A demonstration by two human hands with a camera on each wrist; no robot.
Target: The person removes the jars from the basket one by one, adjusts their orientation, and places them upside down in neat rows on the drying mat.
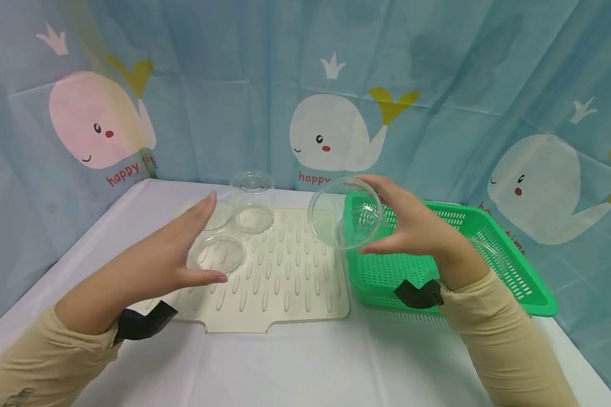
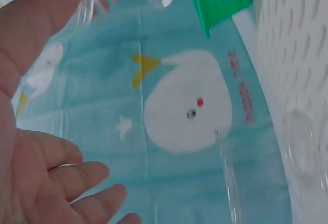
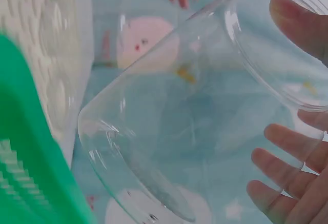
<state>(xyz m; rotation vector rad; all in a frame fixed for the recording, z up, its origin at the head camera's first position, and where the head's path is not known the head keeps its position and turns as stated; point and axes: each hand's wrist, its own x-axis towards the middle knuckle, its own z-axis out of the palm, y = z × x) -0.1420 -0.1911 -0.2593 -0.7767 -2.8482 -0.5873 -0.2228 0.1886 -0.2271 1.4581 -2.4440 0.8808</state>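
My right hand (image 1: pixel 412 220) grips a clear jar (image 1: pixel 343 213) near its rimmed mouth, thumb on one side and fingers on the other. The jar is tilted in the air by the left edge of a green basket (image 1: pixel 534 291); its clear wall fills much of the right wrist view. My left hand (image 1: pixel 175 249) is held in the air with thumb and fingers spread, nothing between them. Just beyond it, several clear jars (image 1: pixel 254 217) stand on a cream drying mat (image 1: pixel 295 305) with raised ridges. The left hand partly covers the nearer ones.
Inside the green basket, at its right side, lies another clear piece (image 1: pixel 489 254), hard to make out. A white cloth (image 1: pixel 315 367) covers the table. Behind it hangs a blue curtain (image 1: pixel 224 102) with printed whales.
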